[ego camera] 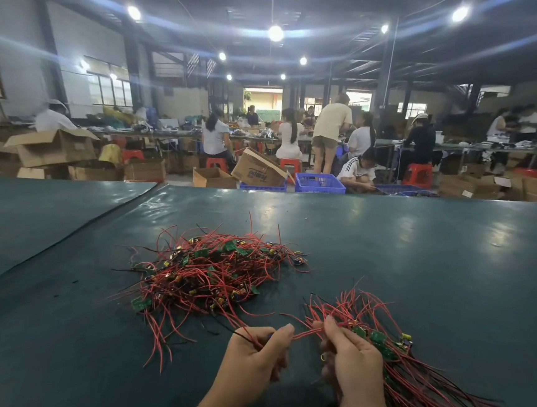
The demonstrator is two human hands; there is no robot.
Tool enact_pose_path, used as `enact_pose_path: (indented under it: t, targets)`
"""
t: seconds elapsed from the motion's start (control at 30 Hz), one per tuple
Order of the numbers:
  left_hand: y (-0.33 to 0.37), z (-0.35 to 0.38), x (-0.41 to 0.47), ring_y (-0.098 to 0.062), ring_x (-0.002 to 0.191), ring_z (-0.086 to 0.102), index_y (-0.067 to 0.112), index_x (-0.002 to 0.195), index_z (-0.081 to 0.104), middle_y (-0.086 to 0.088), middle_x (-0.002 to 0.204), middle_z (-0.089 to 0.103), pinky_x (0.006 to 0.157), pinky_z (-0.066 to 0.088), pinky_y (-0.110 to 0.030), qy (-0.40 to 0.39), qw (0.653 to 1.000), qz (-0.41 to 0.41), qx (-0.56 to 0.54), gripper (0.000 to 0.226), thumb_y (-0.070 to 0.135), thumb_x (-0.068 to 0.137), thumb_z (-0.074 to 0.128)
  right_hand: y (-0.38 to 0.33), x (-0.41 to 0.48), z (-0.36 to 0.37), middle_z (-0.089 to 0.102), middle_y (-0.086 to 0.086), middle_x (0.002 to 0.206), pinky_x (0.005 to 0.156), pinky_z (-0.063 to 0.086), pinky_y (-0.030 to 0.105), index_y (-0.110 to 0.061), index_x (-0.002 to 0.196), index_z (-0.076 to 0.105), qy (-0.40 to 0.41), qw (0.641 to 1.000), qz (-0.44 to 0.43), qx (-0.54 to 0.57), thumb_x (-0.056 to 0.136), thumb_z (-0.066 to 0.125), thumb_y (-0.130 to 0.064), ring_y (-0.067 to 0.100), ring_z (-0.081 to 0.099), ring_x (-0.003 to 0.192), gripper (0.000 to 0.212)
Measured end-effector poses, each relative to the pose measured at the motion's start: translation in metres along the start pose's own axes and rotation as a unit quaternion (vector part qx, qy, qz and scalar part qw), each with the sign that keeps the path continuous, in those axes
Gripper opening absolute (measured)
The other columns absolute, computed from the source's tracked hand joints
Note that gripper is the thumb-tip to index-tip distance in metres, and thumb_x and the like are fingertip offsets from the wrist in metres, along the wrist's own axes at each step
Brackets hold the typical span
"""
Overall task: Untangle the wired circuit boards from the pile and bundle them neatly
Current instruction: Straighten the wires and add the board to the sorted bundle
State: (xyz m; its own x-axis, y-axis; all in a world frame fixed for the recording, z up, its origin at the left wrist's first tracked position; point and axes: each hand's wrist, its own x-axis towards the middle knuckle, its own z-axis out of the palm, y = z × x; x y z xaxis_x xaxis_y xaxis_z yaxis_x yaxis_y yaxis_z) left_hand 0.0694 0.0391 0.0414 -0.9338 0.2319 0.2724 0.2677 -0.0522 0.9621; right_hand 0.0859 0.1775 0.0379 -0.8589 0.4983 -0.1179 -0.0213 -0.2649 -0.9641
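A tangled pile (pixel 211 273) of small green circuit boards with red and black wires lies on the dark green table (pixel 427 254), ahead of my hands. My left hand (pixel 254 357) pinches red wires that lead back toward the pile. My right hand (pixel 355 361) grips a bundle (pixel 387 348) of wired boards; its wires fan out above my fingers and trail off to the lower right. A few red wires stretch between my two hands.
The table's far edge runs across the middle of the view. Beyond it are blue plastic crates (pixel 319 182), cardboard boxes (pixel 259 173), red stools and several people working at other benches.
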Motion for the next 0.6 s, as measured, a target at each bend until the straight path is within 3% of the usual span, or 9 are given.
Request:
enact_pose_path:
  t: [0.23,0.33,0.43,0.53,0.6]
  targets:
    - [0.004,0.0,-0.001,-0.013,0.039,0.044,0.013,0.046,0.055,-0.002,0.043,0.049,0.046,0.037,-0.022,-0.012,1.0,-0.001,-0.011,0.048,0.04,0.084,0.062,-0.007,0.007,-0.009,0.052,-0.004,0.046,0.031,0.026,0.014,-0.009,0.068,0.077,0.047,0.993,0.014,0.106,0.088,0.067,-0.021,0.004,0.03,0.031,0.025]
    - [0.001,0.001,-0.003,-0.015,0.042,0.048,0.01,0.049,0.056,-0.008,0.047,0.049,0.049,0.04,-0.022,-0.027,0.999,-0.025,-0.023,0.05,0.042,0.087,0.063,-0.006,0.005,-0.011,0.05,-0.006,0.047,0.033,0.026,0.016,-0.011,0.071,0.077,0.061,0.993,-0.003,0.098,0.089,0.066,-0.025,0.005,0.03,0.033,0.025]
    - [-0.002,0.004,-0.005,-0.016,0.043,0.048,0.006,0.052,0.059,-0.01,0.048,0.051,0.048,0.041,-0.022,-0.035,0.998,-0.032,-0.029,0.045,0.04,0.082,0.057,0.0,-0.002,-0.007,0.052,-0.005,0.045,0.04,0.032,0.021,-0.02,0.067,0.078,0.015,0.999,-0.038,0.036,0.087,0.067,-0.028,0.005,0.036,0.035,0.025]
    - [-0.001,0.007,-0.006,-0.013,0.043,0.047,-0.002,0.061,0.063,-0.006,0.049,0.053,0.047,0.039,-0.021,-0.039,0.998,-0.034,-0.048,0.046,0.039,0.083,0.058,0.01,-0.018,0.009,0.063,0.001,0.048,0.048,0.045,0.022,-0.024,0.061,0.078,-0.082,0.991,-0.09,-0.06,0.085,0.069,-0.025,0.005,0.051,0.043,0.025]
    - [0.0,0.005,-0.006,-0.01,0.044,0.047,0.006,0.058,0.064,-0.001,0.048,0.054,0.048,0.038,-0.02,-0.036,0.997,-0.035,-0.06,0.04,0.036,0.084,0.058,0.015,-0.026,0.019,0.068,0.006,0.053,0.05,0.049,0.02,-0.023,0.06,0.077,-0.11,0.984,-0.113,-0.087,0.088,0.067,-0.018,0.006,0.058,0.048,0.03]
